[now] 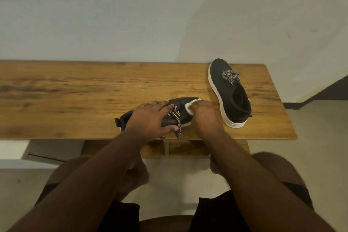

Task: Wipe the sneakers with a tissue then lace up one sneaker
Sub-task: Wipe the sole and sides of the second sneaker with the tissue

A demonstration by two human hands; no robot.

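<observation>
We see a wooden table (pixel 75 90) by a pale wall (pixel 131 15). Both of the person's arms reach out over its near edge.

The left hand (pixel 150 118) lies flat on top of the near sneaker (pixel 180 104). Its fingers are straight and a bit spread, and they press down on the black top. The thumb sits on the near side of the shoe, by the laces (pixel 177 118). The lace ends hang down over the table edge.

The right hand (pixel 205 113) is bent over the toe of this same sneaker. Its fingers curl around a white tissue (pixel 190 108) and hold it against the shoe. We cannot tell just how the fingertips sit, as the back of the hand hides them.

The near sneaker lies across the table, close to the near edge, toe pointing right. The second sneaker (pixel 230 92) stands on its white sole near the right end of the table, apart from both hands
</observation>
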